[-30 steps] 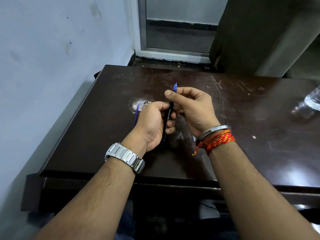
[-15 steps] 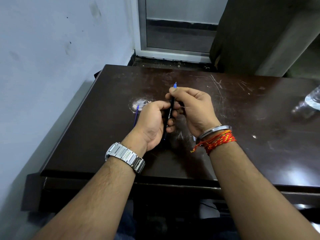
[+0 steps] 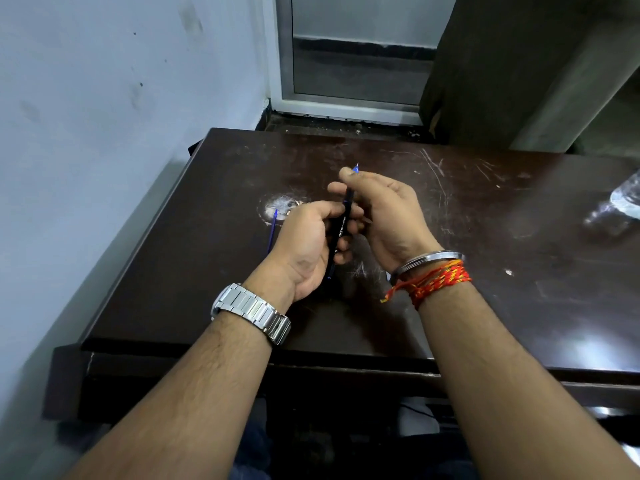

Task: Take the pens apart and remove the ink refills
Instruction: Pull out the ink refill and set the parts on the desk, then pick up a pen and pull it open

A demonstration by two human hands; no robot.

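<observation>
Head view | pen: black barrel, white print, blue tip up | left hand wraps barrel | right hand pinches tip end | table: scratched, dark

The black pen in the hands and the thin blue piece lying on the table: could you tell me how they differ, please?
The black pen is thicker and dark; the blue piece is thin and blue. The pen is held off the table by the left hand and right hand; the blue piece lies flat, untouched. Both point away from the person.
</observation>
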